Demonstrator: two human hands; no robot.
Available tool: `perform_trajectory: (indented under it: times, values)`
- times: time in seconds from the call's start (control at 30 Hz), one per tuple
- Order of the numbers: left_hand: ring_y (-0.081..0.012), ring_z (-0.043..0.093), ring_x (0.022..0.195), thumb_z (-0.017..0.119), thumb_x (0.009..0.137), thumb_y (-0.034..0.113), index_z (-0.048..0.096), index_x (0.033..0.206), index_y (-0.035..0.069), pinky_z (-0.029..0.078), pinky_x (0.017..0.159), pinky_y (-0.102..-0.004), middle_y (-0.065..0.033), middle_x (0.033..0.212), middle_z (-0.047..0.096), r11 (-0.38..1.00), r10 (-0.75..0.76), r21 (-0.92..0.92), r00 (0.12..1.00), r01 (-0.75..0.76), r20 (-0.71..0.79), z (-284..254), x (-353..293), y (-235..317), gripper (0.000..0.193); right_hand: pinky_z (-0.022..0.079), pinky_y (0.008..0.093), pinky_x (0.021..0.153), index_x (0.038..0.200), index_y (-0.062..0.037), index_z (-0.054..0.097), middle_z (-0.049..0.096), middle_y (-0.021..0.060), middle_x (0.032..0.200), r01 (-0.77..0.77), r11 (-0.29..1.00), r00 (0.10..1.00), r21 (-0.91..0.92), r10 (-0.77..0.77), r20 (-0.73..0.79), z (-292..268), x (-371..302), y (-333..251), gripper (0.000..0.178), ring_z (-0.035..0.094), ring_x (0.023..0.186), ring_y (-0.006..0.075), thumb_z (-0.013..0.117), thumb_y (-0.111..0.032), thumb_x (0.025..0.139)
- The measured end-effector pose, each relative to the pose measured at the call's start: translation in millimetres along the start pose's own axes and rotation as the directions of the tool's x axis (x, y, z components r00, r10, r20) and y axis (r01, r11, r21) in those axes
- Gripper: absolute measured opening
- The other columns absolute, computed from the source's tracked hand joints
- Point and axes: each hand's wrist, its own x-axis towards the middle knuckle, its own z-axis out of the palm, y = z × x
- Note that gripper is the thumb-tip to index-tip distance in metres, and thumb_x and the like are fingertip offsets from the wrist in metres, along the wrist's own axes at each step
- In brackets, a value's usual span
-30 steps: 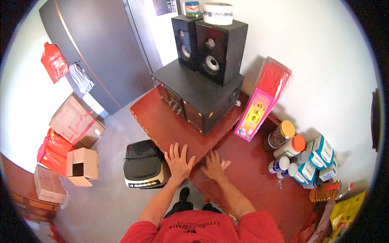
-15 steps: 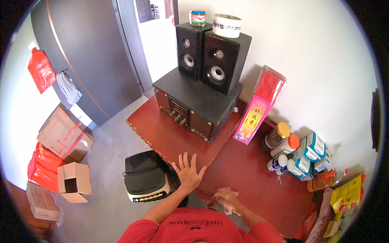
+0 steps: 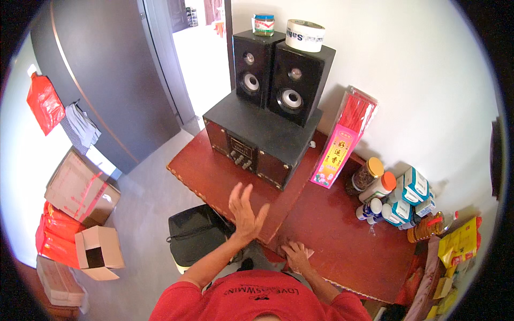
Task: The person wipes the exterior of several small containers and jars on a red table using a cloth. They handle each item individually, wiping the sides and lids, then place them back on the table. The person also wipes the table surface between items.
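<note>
My left hand (image 3: 246,214) is open, its fingers spread above the front part of the red table (image 3: 201,163), and it holds nothing. By the table's near edge, my right hand (image 3: 296,257) presses down on the surface with bent fingers. Under it shows a bit of a crumpled pale pink piece (image 3: 309,252); whether that is cloth or tissue I cannot tell. Beyond my left hand stands a black stereo unit (image 3: 262,134) with knobs on its front. Two black speakers (image 3: 292,80) rest on top of it.
A jar (image 3: 263,25) and a tape roll (image 3: 305,36) top the speakers. Incense sticks in a pink box (image 3: 337,152) lean on the wall. Jars (image 3: 367,174), boxes (image 3: 409,195) and an oil bottle (image 3: 425,227) line the right. A black appliance (image 3: 198,232) and cartons (image 3: 99,251) stand left.
My left hand has lifted and moved slightly away from me. My right hand has shifted a little left and forward onto the table edge with the pale piece. The view has tilted slightly.
</note>
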Motion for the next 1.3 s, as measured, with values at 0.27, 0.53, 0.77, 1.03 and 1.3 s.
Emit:
perform_trajectory:
  times: [0.27,0.53,0.77,1.03,1.3]
  values:
    - [-0.0368,0.031,0.127,0.065,0.084,0.03,0.041,0.133,0.005,0.024,0.104,-0.0475,-0.0199,0.137,0.032,0.99,-0.139,0.023,0.986,0.142,-0.097,-10,36,-41,0.06,0.049,0.0387,0.086,0.117,0.0021,0.053,0.062,0.0191,0.108,0.208,0.816,0.855,0.539,0.116,-0.506,-220,130,-81,0.037,0.061,0.099,0.0324,0.057,-0.003,0.081]
    - [-0.0345,0.032,0.125,0.068,0.079,0.037,0.046,0.126,0.007,0.021,0.102,-0.0501,-0.0184,0.13,0.037,0.897,-0.098,0.441,0.985,0.027,0.139,-9,6,-106,0.059,0.05,0.0492,0.079,0.104,0.0014,0.054,0.056,0.0242,0.104,-0.042,0.93,0.934,-0.365,-0.093,-0.344,-245,284,-113,0.028,0.054,0.096,0.0411,0.054,-0.011,0.078]
    - [-0.0336,0.033,0.124,0.069,0.077,0.043,0.05,0.121,0.009,0.021,0.102,-0.0522,-0.0156,0.127,0.038,0.89,-0.146,0.447,0.985,0.089,0.094,-12,7,-106,0.059,0.048,0.0539,0.081,0.107,0.002,0.052,0.053,0.024,0.112,-0.007,0.904,0.96,-0.428,-0.114,-0.255,-210,371,-164,0.036,0.047,0.108,0.0405,0.057,-0.015,0.075]
    - [-0.0331,0.033,0.124,0.069,0.076,0.044,0.051,0.121,0.011,0.022,0.103,-0.0509,-0.0145,0.125,0.039,0.903,-0.207,0.398,0.975,0.159,0.079,-18,12,-103,0.058,0.044,0.0547,0.085,0.111,-0.0037,0.055,0.054,0.0189,0.116,0.154,0.894,0.944,-0.421,-0.259,-0.205,-180,442,-229,0.029,0.048,0.11,0.0361,0.047,-0.019,0.087]
    - [-0.0346,0.036,0.123,0.072,0.073,0.039,0.051,0.12,0.011,0.022,0.104,-0.0517,-0.0148,0.126,0.041,0.912,-0.183,0.385,0.98,0.139,0.08,-16,16,-99,0.059,0.039,0.0564,0.094,0.12,-0.0259,0.058,0.053,0.0032,0.129,0.573,0.799,0.811,-0.181,-0.585,-0.015,-190,455,-221,0.034,0.049,0.117,0.0309,0.055,-0.028,0.086]
